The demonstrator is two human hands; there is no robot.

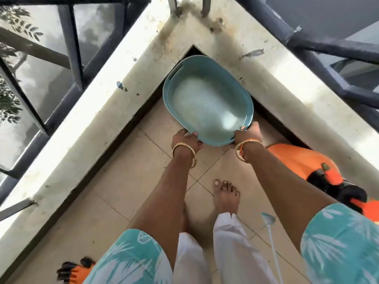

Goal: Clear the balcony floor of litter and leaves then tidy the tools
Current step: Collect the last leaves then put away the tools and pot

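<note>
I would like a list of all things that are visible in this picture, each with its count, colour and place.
basin: one, teal, held in the balcony corner, looks empty
ledge: one, dirty white, along both sides of the corner
railing: dark grey bars, above the ledge
floor tiles: beige, below
orange object: one, orange and black, on the floor at right
white stick: one, lower right, pale blue end
orange-black item: one, bottom left, blurred
foot: one clearly visible, bare, centre
left hand: grips the basin's near rim
right hand: grips the basin's near rim
</note>
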